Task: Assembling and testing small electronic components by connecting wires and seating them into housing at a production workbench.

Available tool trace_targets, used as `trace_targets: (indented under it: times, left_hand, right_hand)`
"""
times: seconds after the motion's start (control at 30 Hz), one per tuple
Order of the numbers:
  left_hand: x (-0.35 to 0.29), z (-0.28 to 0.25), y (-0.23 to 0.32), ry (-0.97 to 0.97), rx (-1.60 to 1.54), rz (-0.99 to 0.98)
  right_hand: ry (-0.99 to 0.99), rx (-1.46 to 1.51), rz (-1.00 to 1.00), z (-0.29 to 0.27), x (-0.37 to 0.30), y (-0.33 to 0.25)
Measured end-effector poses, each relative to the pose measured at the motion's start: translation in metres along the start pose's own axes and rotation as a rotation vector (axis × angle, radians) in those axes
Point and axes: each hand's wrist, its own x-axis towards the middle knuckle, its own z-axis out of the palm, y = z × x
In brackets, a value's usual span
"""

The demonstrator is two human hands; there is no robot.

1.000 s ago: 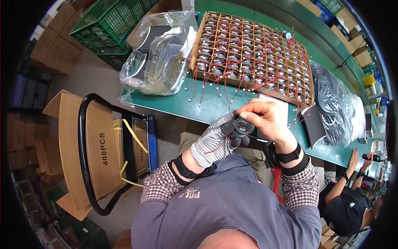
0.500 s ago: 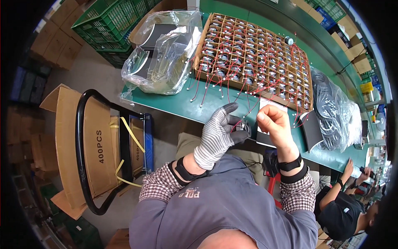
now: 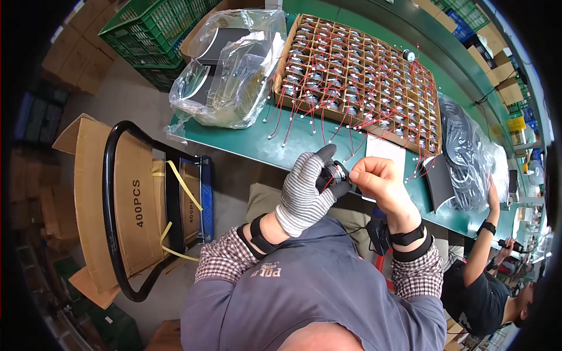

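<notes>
My left hand [image 3: 304, 193], in a grey striped glove with dark fingertips, grips a small round speaker [image 3: 333, 174] with thin red leads, just in front of the table edge. My bare right hand [image 3: 383, 184] is closed in a pinch at the speaker's right rim. Whatever lies between those fingertips is too small to make out. Beyond both hands, a cardboard tray [image 3: 283, 106] with a grid of dividers holds many similar speakers. Their red wires with white plugs trail over the tray's near side onto the green table [image 3: 234, 140].
Clear plastic bags hold dark sheets [image 3: 225, 47] at the left and black rings [image 3: 462, 152] at the right. A dark panel [image 3: 439, 184] and white paper [image 3: 386, 155] lie nearby. One speaker [image 3: 408, 55] sits on the tray's far edge. A cart [image 3: 111, 216] carries cartons. A co-worker [image 3: 483, 281] reaches in from the right.
My right hand has moved left and down to the speaker, its fingertips now at the rim. The speaker has turned more face-up in my left hand. The co-worker's arm has reached farther up the table.
</notes>
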Motion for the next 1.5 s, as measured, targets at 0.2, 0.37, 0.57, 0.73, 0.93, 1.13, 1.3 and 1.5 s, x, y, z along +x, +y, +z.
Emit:
trace_targets:
  times: [0.2, 0.37, 0.57, 0.73, 0.93, 1.13, 1.3, 1.5]
  left_hand:
    - [-0.001, 0.005, 0.000, -0.014, -0.515, -0.284]
    - [-0.006, 0.010, -0.009, 0.073, -0.617, -0.234]
    - [0.001, 0.013, -0.003, 0.056, -0.727, -0.262]
    - [0.021, 0.015, 0.024, -0.003, -0.991, -0.427]
    - [0.053, 0.049, 0.053, 0.002, -1.053, -0.357]
    - [0.076, 0.086, 0.054, -0.123, -0.859, -0.396]
    - [0.114, 0.106, 0.055, -0.365, -0.764, -0.640]
    - [0.178, 0.142, 0.050, -0.467, -0.496, -0.654]
  right_hand:
    - [0.030, -0.054, -0.049, 0.003, -0.002, 0.003]
    - [0.024, -0.163, -0.039, 0.004, 0.001, 0.004]
    - [-0.031, -0.126, -0.074, -0.015, 0.002, 0.012]
    - [0.120, 0.122, -0.484, 0.007, 0.010, 0.007]
    - [0.284, 0.159, -0.855, 0.005, 0.009, -0.002]
    - [0.271, 0.231, -0.662, -0.052, 0.004, -0.006]
    - [0.282, 0.111, -0.301, -0.119, 0.001, -0.036]
    - [0.574, -0.544, -0.121, -0.255, 0.061, -0.030]
